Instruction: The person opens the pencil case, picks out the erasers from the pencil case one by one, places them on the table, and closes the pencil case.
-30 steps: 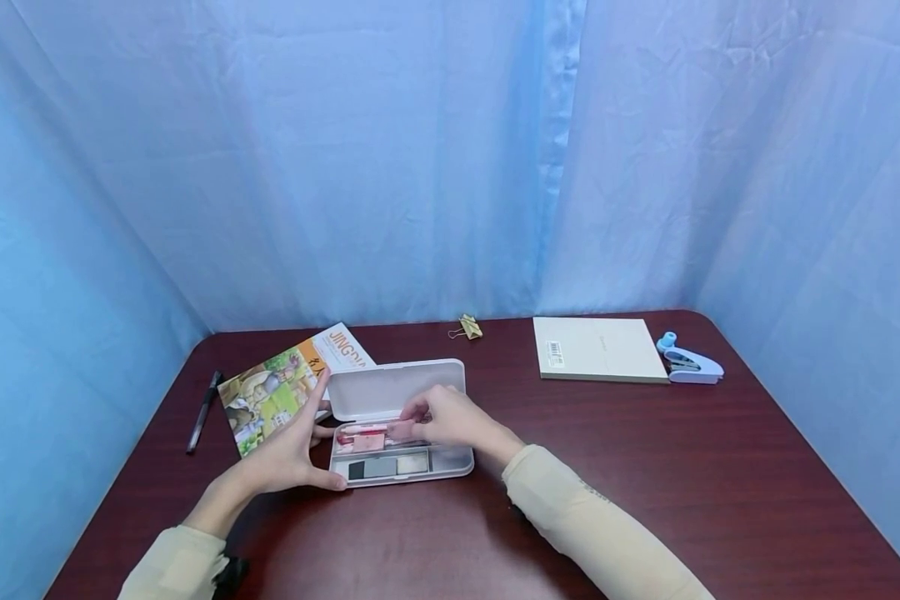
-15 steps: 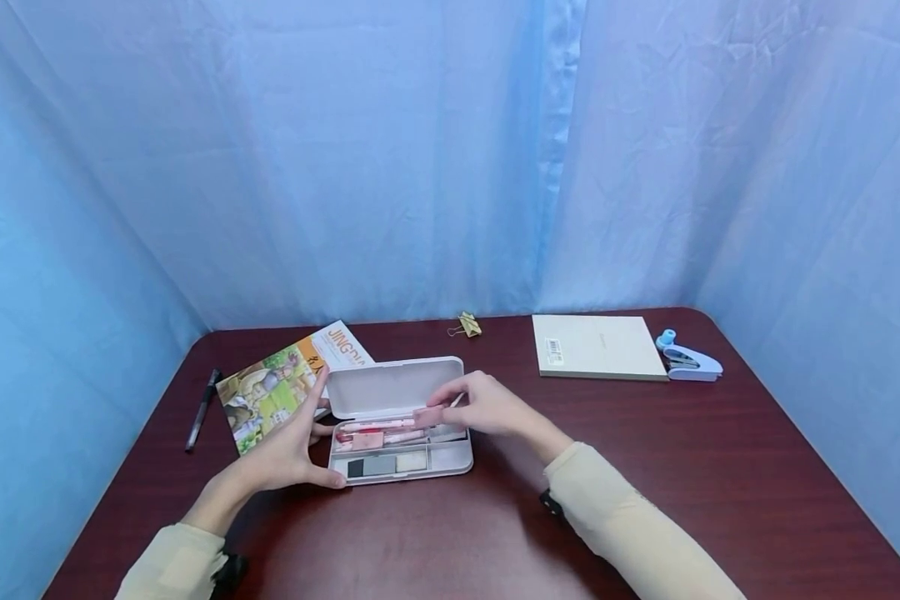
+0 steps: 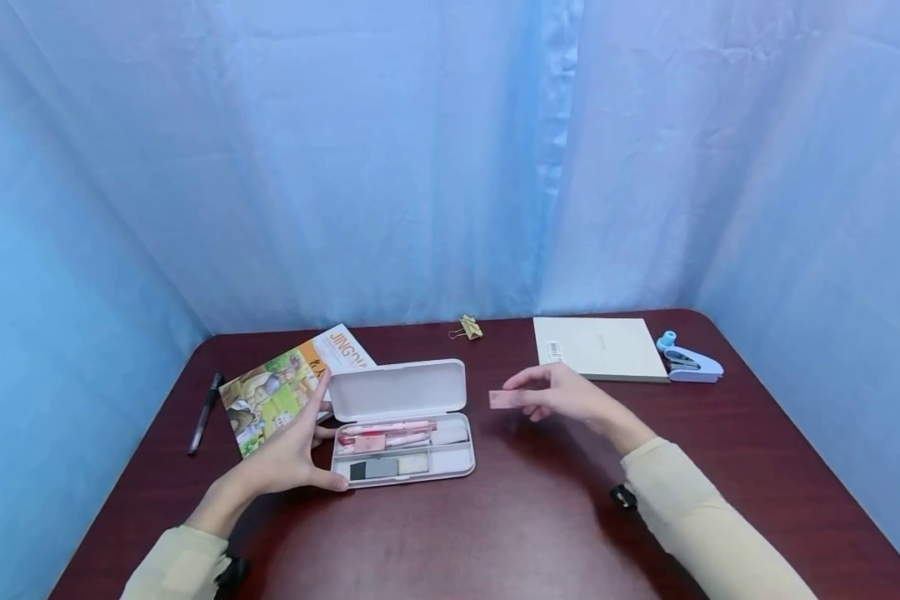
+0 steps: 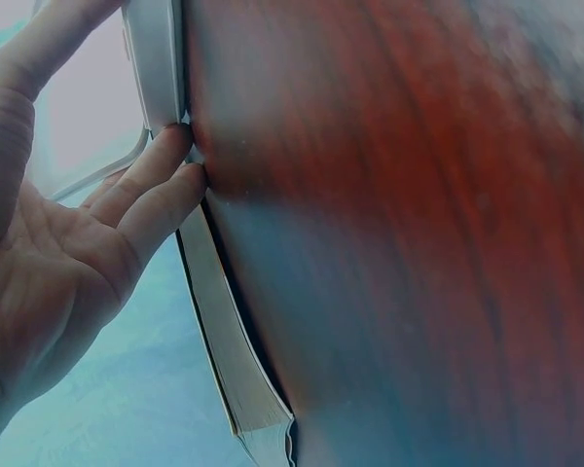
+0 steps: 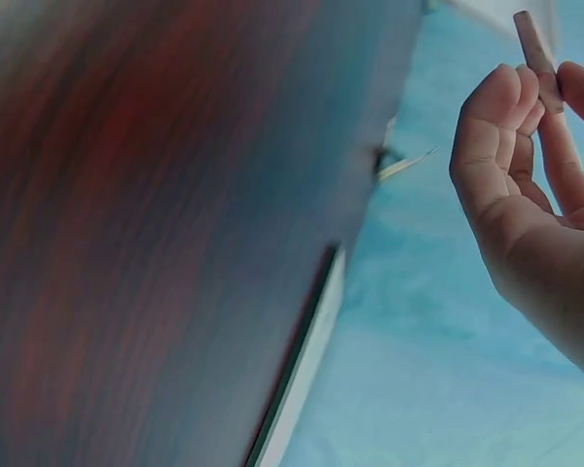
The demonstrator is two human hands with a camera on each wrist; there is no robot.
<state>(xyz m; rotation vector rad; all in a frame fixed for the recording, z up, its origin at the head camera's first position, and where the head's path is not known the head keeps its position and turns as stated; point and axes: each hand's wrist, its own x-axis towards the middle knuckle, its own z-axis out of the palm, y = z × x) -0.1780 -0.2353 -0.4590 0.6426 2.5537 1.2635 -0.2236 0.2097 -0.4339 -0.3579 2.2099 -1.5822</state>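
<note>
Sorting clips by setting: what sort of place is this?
Probably a curtained-off desk or recording booth: blue curtains hang behind and on both sides of a dark red tabletop, which holds stationery, including an open pencil case.

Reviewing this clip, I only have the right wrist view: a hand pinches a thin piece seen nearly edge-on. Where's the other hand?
Observer: The left hand rests against the left end of an open pencil case.

Reviewer: Good. What lies in the far compartment?

Observer: Slim pink and red pens, among other things.

Reviewer: And the pinched piece, seen from its broad side?

Observer: In the head view, it shows a pink, roughly rectangular face.
</note>
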